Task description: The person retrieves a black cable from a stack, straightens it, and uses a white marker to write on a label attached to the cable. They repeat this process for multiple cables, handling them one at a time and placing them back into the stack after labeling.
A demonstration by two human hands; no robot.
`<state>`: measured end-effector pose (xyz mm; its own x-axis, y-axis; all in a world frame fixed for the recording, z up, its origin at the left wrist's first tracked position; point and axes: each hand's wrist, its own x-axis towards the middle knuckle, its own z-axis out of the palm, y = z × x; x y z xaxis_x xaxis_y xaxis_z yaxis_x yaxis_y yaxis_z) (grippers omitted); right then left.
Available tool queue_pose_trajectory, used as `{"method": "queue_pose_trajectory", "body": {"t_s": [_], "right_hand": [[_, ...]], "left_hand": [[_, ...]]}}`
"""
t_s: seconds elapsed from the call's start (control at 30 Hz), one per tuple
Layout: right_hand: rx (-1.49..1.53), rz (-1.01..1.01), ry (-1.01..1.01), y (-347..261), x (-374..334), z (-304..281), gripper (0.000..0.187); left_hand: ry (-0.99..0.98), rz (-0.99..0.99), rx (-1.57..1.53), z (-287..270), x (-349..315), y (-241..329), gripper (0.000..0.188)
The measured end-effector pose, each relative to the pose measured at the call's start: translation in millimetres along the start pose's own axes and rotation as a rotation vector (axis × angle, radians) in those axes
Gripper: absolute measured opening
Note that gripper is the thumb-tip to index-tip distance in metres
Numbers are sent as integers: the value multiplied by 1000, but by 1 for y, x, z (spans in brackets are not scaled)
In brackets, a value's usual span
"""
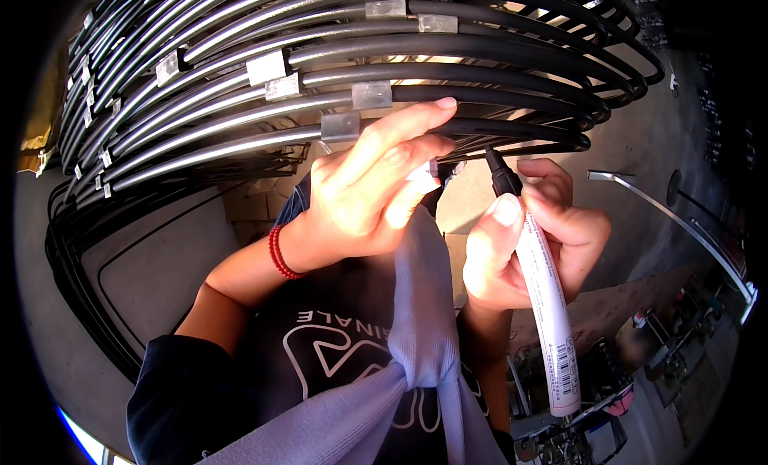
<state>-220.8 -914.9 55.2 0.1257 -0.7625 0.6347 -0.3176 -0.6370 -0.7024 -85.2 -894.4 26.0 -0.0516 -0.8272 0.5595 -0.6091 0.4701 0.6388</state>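
I'm watching a white tube (547, 313) with a black tapered tip (504, 179), held upright, slightly tilted, in front of the person's chest, the tip pointing up toward the rack of metalwork. The right hand (570, 237) grips it: thumb on the near side just below the black part, the fingers curled around the other side. Whether that black part is a nozzle or a cap over one, I can't tell. Just beside it, apart from the tip, the left hand (356, 185) seems to pinch a small pale piece (433, 168) between thumb and fingers, its forefinger stretched out in front of the black rods (448, 71); I can't tell if it touches them. I'd judge the step in hand to be readying tube and piece together. Bringing one to the other would call for a steady left pinch, careful aim of the tip and only a light squeeze. Beyond the hands, the rods bend round in nested rows, several carrying silvery sleeves (340, 126). A red bead bracelet (280, 253) circles the left wrist, and a knotted grey-lilac cloth (428, 353) hangs over the dark shirt (340, 361).
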Motion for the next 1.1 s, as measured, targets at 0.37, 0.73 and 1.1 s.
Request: {"method": "queue_pose_trajectory", "body": {"t_s": [0.37,0.73,1.1], "right_hand": [[-15,-20,156,11,-1,-1,21],[23,75,179,27,8,-21,18],[15,103,218,28,6,-16,16]], "left_hand": [[-52,39,10,-3,4,1,14],[-52,25,27,-1,3,3,15],[-53,44,46,-1,4,3,15]]}}
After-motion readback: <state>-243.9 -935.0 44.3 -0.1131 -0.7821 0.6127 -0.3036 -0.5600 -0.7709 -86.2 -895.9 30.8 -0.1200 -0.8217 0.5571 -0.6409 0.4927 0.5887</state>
